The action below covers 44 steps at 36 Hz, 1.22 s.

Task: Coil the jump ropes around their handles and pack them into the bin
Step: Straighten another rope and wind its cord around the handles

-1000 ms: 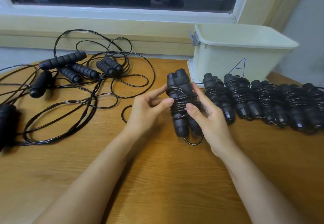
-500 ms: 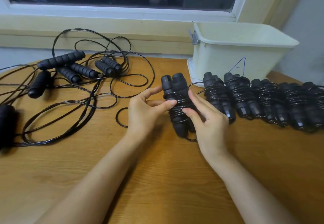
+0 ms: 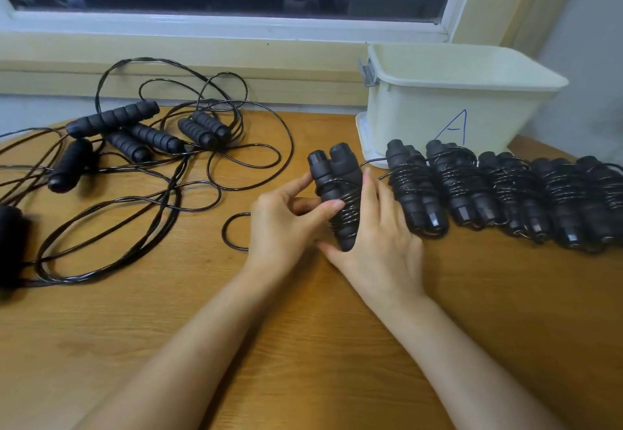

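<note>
Black jump ropes (image 3: 337, 193), cream bin (image 3: 421, 109), blue "A" (image 3: 453, 128)

The right hand (image 3: 381, 237) hides the far side of the half-coiled jump rope (image 3: 337, 193). A loose rope loop (image 3: 232, 230) vanishes behind the left hand (image 3: 283, 227). A blurred handle (image 3: 11, 244) is cut by the left edge. The bin (image 3: 438, 109) hides its inside.
</note>
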Each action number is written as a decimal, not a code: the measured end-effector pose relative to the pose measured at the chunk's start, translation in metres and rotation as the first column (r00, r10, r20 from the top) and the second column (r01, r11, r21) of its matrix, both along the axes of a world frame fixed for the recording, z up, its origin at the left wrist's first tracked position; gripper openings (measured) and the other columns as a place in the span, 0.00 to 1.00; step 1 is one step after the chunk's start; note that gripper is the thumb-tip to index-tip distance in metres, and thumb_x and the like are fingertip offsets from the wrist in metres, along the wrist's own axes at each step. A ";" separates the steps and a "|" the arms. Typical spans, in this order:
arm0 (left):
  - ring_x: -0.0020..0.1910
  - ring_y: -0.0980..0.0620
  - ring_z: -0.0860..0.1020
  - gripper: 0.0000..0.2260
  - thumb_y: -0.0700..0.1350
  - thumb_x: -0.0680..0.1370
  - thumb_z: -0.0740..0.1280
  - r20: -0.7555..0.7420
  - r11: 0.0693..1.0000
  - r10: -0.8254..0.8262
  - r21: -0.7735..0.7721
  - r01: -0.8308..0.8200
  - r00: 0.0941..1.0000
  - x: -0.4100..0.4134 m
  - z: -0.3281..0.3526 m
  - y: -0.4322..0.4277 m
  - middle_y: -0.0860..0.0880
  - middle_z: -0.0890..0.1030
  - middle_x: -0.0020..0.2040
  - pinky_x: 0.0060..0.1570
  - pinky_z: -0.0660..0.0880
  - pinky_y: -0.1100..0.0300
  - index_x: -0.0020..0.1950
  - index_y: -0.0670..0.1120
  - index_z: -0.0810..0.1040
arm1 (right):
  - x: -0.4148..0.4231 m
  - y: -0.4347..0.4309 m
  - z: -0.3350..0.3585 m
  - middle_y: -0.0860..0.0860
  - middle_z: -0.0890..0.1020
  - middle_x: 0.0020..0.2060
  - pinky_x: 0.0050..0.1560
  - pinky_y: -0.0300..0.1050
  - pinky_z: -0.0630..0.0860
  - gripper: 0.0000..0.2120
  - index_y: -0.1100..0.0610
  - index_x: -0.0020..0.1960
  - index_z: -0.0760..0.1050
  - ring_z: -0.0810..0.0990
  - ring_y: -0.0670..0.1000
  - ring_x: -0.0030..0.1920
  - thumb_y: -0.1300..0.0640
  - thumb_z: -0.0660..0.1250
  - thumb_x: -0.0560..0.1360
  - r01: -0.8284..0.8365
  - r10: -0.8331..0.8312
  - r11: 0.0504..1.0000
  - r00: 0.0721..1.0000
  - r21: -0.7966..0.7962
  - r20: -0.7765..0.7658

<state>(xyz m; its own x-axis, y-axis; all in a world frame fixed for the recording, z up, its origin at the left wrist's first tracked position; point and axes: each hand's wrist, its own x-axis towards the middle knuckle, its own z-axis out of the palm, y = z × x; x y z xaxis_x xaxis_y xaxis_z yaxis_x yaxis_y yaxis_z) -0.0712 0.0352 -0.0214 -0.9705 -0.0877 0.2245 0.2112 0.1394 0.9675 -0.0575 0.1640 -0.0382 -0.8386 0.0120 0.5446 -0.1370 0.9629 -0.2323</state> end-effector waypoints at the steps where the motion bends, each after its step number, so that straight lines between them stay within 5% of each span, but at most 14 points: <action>1: 0.47 0.58 0.84 0.32 0.46 0.70 0.77 -0.002 1.000 -0.015 -0.005 0.015 1.000 0.000 -0.001 0.000 0.54 0.86 0.42 0.51 0.80 0.60 0.72 0.44 0.71 | 0.000 0.000 0.001 0.58 0.77 0.63 0.38 0.45 0.80 0.56 0.63 0.74 0.64 0.80 0.57 0.59 0.34 0.78 0.57 0.011 -0.011 1.000 1.000 -0.006 0.010; 6: 0.52 0.53 0.84 0.34 0.52 0.66 0.76 0.001 0.996 -0.081 0.040 0.081 0.997 0.001 -0.006 0.003 0.51 0.86 0.48 0.57 0.79 0.44 0.71 0.53 0.72 | -0.002 0.003 0.003 0.58 0.77 0.64 0.39 0.47 0.80 0.56 0.64 0.75 0.63 0.79 0.58 0.61 0.35 0.78 0.57 0.040 -0.037 0.997 0.998 -0.067 0.046; 11: 0.54 0.53 0.83 0.27 0.50 0.68 0.74 -0.028 0.994 -0.111 0.016 0.112 0.993 -0.003 -0.010 0.001 0.51 0.86 0.50 0.62 0.76 0.45 0.65 0.61 0.71 | -0.004 0.009 0.003 0.56 0.79 0.60 0.36 0.47 0.78 0.48 0.62 0.74 0.66 0.81 0.58 0.56 0.40 0.78 0.62 0.041 -0.035 0.990 0.998 -0.133 0.048; 17: 0.52 0.57 0.83 0.24 0.42 0.75 0.72 -0.124 0.985 -0.109 -0.144 0.091 0.986 -0.008 -0.011 -0.006 0.51 0.86 0.49 0.63 0.76 0.54 0.69 0.53 0.71 | -0.003 0.020 0.006 0.48 0.73 0.70 0.56 0.47 0.74 0.48 0.53 0.79 0.59 0.74 0.51 0.67 0.41 0.77 0.66 -0.064 0.100 0.941 0.991 -0.331 0.094; 25: 0.47 0.55 0.85 0.20 0.46 0.70 0.75 -0.121 0.999 -0.040 0.006 0.041 0.992 -0.007 -0.003 -0.011 0.52 0.86 0.41 0.54 0.77 0.64 0.60 0.49 0.76 | -0.005 0.021 0.004 0.51 0.73 0.68 0.61 0.20 0.60 0.42 0.60 0.73 0.71 0.70 0.43 0.66 0.49 0.82 0.63 -0.256 0.258 0.789 0.963 -0.559 -0.077; 29: 0.49 0.51 0.85 0.20 0.50 0.67 0.74 -0.057 0.994 -0.079 0.071 0.083 0.995 -0.009 -0.002 -0.013 0.49 0.87 0.44 0.58 0.78 0.51 0.57 0.48 0.76 | -0.003 0.020 0.004 0.47 0.75 0.64 0.64 0.29 0.67 0.40 0.57 0.72 0.72 0.73 0.42 0.65 0.45 0.77 0.63 -0.320 0.338 0.668 0.935 -0.672 -0.110; 36: 0.54 0.55 0.83 0.21 0.42 0.75 0.67 0.018 0.965 -0.221 0.151 0.216 0.975 -0.009 -0.001 -0.012 0.49 0.85 0.53 0.52 0.77 0.65 0.68 0.41 0.73 | 0.000 0.019 0.004 0.44 0.80 0.59 0.65 0.56 0.75 0.34 0.43 0.69 0.71 0.79 0.48 0.62 0.44 0.76 0.65 -0.285 0.507 0.346 0.858 -0.894 -0.077; 39: 0.56 0.56 0.81 0.20 0.43 0.78 0.63 0.028 0.953 -0.276 0.140 0.270 0.961 -0.009 -0.001 -0.011 0.47 0.83 0.56 0.53 0.75 0.65 0.68 0.37 0.73 | 0.000 0.020 0.004 0.46 0.81 0.62 0.67 0.56 0.74 0.32 0.46 0.70 0.72 0.78 0.47 0.65 0.48 0.76 0.68 -0.221 0.562 0.236 0.825 -0.946 -0.053; 44: 0.58 0.57 0.79 0.25 0.50 0.76 0.62 0.069 0.935 -0.341 0.130 0.330 0.938 -0.008 0.002 -0.011 0.51 0.83 0.56 0.57 0.74 0.66 0.70 0.39 0.71 | 0.001 0.020 0.007 0.47 0.80 0.63 0.69 0.53 0.72 0.25 0.51 0.68 0.72 0.76 0.46 0.67 0.52 0.74 0.73 -0.208 0.595 0.216 0.802 -0.954 -0.040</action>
<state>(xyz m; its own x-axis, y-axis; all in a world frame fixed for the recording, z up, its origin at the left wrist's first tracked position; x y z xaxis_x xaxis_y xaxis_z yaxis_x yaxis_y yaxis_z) -0.0791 0.0244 -0.0196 -0.9634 0.2263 0.1435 0.1386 -0.0373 0.9896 -0.0562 0.1843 -0.0311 -0.9801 -0.0752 0.1838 -0.1801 -0.0539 -0.9822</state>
